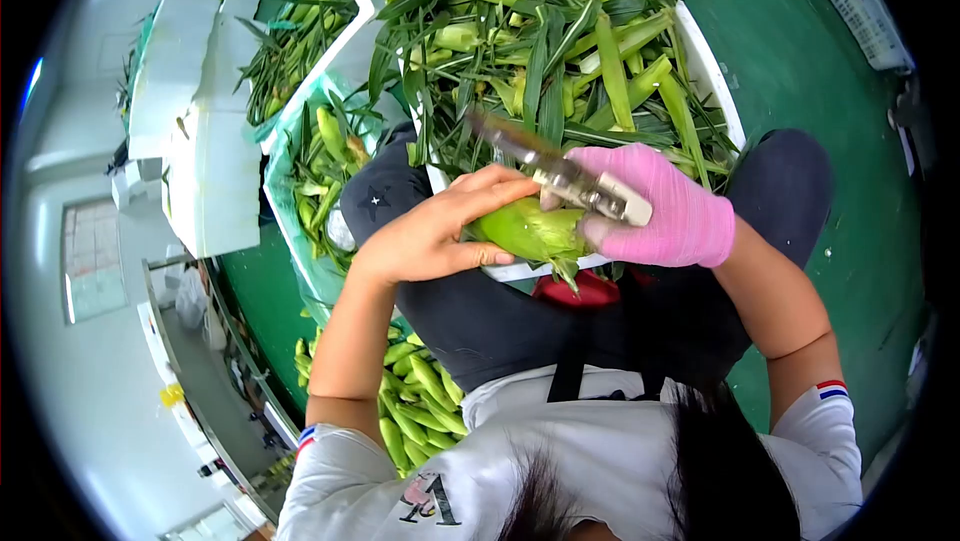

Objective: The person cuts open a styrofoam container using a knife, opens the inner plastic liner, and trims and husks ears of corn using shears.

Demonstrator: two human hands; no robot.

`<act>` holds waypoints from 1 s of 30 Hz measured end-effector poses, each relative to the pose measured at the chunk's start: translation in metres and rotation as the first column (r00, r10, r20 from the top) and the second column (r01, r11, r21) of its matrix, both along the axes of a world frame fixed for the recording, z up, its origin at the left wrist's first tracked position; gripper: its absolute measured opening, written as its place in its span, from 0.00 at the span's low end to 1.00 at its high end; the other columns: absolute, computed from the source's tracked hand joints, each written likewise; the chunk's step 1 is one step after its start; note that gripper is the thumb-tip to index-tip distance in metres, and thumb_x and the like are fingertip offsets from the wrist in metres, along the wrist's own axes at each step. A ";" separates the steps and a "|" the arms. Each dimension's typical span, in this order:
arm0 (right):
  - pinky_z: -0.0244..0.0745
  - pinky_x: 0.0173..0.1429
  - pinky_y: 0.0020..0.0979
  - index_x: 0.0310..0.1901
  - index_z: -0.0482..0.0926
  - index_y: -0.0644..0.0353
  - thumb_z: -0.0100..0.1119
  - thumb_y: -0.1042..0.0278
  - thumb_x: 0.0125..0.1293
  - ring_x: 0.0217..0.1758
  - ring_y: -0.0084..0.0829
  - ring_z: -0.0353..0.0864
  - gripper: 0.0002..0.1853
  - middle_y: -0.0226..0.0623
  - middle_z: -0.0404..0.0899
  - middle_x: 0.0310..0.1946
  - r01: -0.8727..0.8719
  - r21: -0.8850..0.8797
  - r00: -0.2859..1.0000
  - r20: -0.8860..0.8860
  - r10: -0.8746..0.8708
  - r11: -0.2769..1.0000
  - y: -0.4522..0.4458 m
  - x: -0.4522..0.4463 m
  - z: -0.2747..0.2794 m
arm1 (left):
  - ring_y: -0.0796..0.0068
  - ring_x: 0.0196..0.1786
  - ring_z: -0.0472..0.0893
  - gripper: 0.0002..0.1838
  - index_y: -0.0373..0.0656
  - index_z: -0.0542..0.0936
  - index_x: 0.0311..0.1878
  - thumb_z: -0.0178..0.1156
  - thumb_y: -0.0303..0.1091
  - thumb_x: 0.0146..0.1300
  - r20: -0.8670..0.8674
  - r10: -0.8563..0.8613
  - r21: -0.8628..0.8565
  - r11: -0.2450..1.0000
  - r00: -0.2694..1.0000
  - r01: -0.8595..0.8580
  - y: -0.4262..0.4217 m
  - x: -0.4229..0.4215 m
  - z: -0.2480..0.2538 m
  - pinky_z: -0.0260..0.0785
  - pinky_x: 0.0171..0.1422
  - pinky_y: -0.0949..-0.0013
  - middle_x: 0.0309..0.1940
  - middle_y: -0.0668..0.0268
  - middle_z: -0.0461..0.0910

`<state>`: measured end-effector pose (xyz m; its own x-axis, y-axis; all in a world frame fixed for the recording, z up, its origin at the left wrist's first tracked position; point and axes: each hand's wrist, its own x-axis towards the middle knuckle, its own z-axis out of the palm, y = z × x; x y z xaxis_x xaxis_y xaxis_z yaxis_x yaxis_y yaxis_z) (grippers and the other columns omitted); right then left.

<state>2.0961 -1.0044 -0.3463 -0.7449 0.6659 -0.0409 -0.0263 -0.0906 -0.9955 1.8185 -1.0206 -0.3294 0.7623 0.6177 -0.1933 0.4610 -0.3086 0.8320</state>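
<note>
My left hand [440, 221] is closed around a green ear of corn [525, 231] still in its husk, fingers over the top and thumb along the near side. My right hand [660, 206], in a pink glove, grips a bladed hand tool [570, 181] that resembles pruning shears. Its dark blade end is blurred and points up and left over the ear; a pale handle end shows by the glove. The gloved thumb rests at the ear's right end. Below both hands, a white foam box [715, 91] between my knees is heaped with husks and long leaves [545, 61].
To the left stands a second white box [355, 1] of leafy corn, with a green-lined box [320, 166] of ears nearby. Several trimmed ears [425, 401] lie beside my left hip. White foam panels [210, 141] stand further left. A pale crate [850, 1] sits on the green floor at upper right.
</note>
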 end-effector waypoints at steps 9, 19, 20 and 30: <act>0.72 0.38 0.22 0.52 0.74 0.62 0.54 0.77 0.59 0.33 0.17 0.74 0.18 0.28 0.75 0.33 0.195 -0.488 0.950 -0.122 -0.288 0.851 -0.025 -0.028 0.003 | 0.76 0.46 0.77 0.17 0.36 0.73 0.55 0.60 0.30 0.65 0.240 0.849 -0.251 0.524 0.472 -0.814 -0.058 0.023 -0.013 0.70 0.53 0.73 0.42 0.64 0.77; 0.69 0.32 0.22 0.53 0.74 0.63 0.53 0.78 0.61 0.26 0.18 0.71 0.17 0.28 0.74 0.32 0.431 -0.410 0.868 -0.057 -0.494 0.804 -0.050 -0.069 -0.011 | 0.66 0.25 0.79 0.13 0.38 0.71 0.33 0.55 0.34 0.74 0.185 0.838 0.164 0.488 0.513 -0.857 -0.076 0.044 -0.021 0.69 0.30 0.66 0.22 0.61 0.73; 0.67 0.31 0.21 0.54 0.74 0.63 0.53 0.78 0.61 0.26 0.17 0.70 0.17 0.28 0.73 0.31 0.424 -0.417 0.871 -0.056 -0.488 0.804 -0.050 -0.067 -0.011 | 0.71 0.27 0.80 0.14 0.38 0.71 0.33 0.53 0.35 0.76 0.235 0.843 -0.009 0.500 0.485 -0.866 -0.075 0.041 -0.025 0.70 0.32 0.69 0.22 0.64 0.73; 0.71 0.37 0.23 0.54 0.73 0.61 0.50 0.86 0.60 0.35 0.17 0.72 0.20 0.30 0.74 0.40 0.511 -0.237 0.845 -0.038 -0.533 0.826 -0.069 -0.098 -0.014 | 0.70 0.23 0.68 0.14 0.36 0.69 0.29 0.61 0.29 0.68 0.269 0.832 0.304 0.405 0.485 -0.863 -0.075 0.035 -0.019 0.61 0.29 0.67 0.21 0.60 0.65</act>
